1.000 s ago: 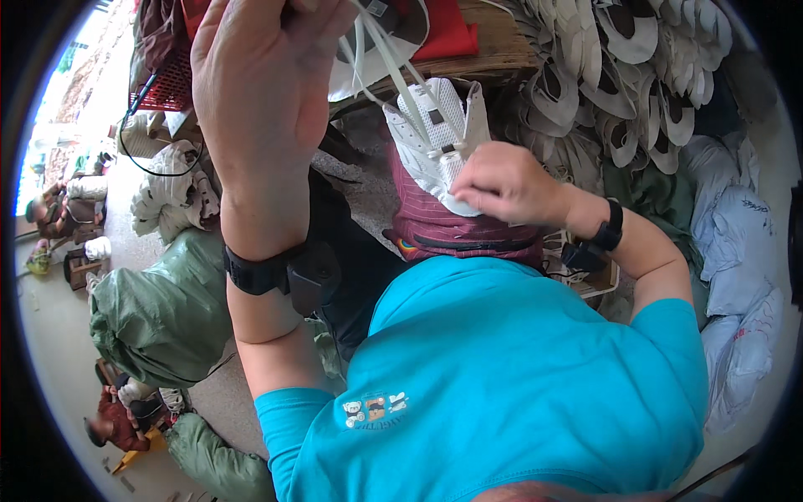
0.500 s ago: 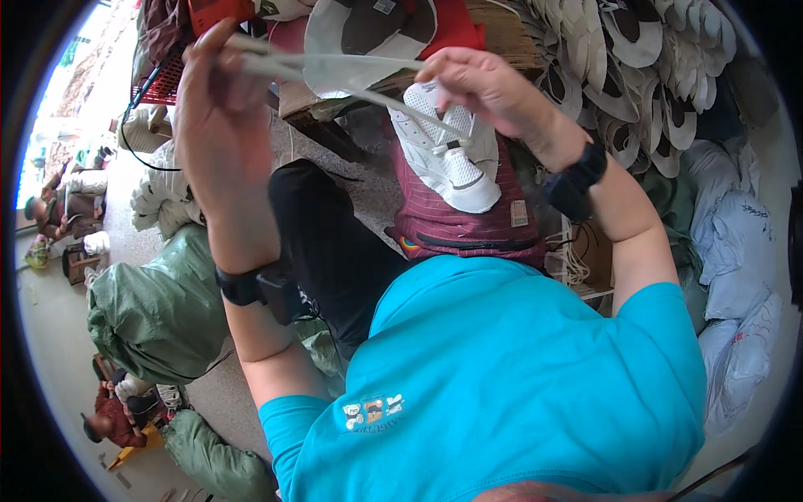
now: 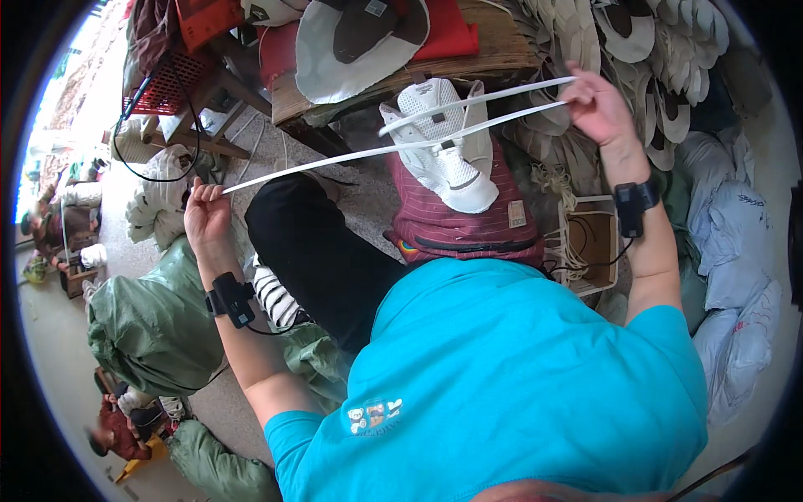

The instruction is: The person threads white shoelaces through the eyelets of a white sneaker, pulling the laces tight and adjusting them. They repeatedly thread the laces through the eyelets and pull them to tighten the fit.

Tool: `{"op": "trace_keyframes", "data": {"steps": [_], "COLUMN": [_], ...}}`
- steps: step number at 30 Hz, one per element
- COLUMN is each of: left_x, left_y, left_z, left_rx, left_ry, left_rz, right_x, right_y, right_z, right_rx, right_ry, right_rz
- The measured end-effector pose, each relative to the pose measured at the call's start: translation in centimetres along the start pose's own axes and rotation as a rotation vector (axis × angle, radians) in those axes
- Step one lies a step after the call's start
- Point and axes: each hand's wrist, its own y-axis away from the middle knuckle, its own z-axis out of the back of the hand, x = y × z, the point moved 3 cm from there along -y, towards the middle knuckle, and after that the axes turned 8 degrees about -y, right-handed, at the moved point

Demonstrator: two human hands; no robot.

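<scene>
A white shoe upper (image 3: pixel 468 197) lies on maroon striped cloth (image 3: pixel 407 213) over my lap, its toe toward me. A long white shoelace (image 3: pixel 318 162) stretches across above it. My left hand (image 3: pixel 207 219), far out to the left, is closed on one lace end with its fingers curled. My right hand (image 3: pixel 598 110), raised at the upper right, is closed round the lace, and two strands run from it leftward over the shoe. One strand's free end hangs above the shoe's left side. Whether the lace passes through an eyelet, I cannot tell.
A wooden table (image 3: pixel 493 50) ahead holds flat grey and brown shoe pieces (image 3: pixel 335 63) and red material. Bunches of shoe uppers (image 3: pixel 636 38) hang at the upper right. A box (image 3: pixel 594 247) with pale cords stands right of my lap. Green sacks (image 3: pixel 159 314) lie at left.
My left hand has moved down and left, and my right hand has moved right. The lace is now drawn out wide between them; before, the hands were nearer each other.
</scene>
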Motion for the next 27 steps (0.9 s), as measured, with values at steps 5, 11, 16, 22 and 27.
{"op": "trace_keyframes", "data": {"steps": [5,11,16,22,27], "left_x": [-5.9,-8.7,2.0,16.9,22.0], "left_y": [0.3,2.8,5.9,9.9,10.8], "left_z": [5.5,5.5,-9.5,-17.8,-18.1], "left_rx": [-0.144,-0.430,-0.184,0.368,0.423], "left_ry": [-0.092,-0.430,-0.946,-1.014,-0.920], "left_rz": [-0.123,-0.457,-0.421,-0.136,0.033], "right_x": [16.0,20.8,8.6,-7.8,-11.6], "right_y": [1.4,8.4,5.7,3.6,2.9], "right_z": [13.2,23.1,16.3,-1.8,-4.5], "right_rx": [-0.275,-0.735,-0.593,0.039,0.239], "right_ry": [0.054,0.321,0.735,0.977,1.042], "right_rz": [0.368,0.623,0.344,0.051,0.042]}}
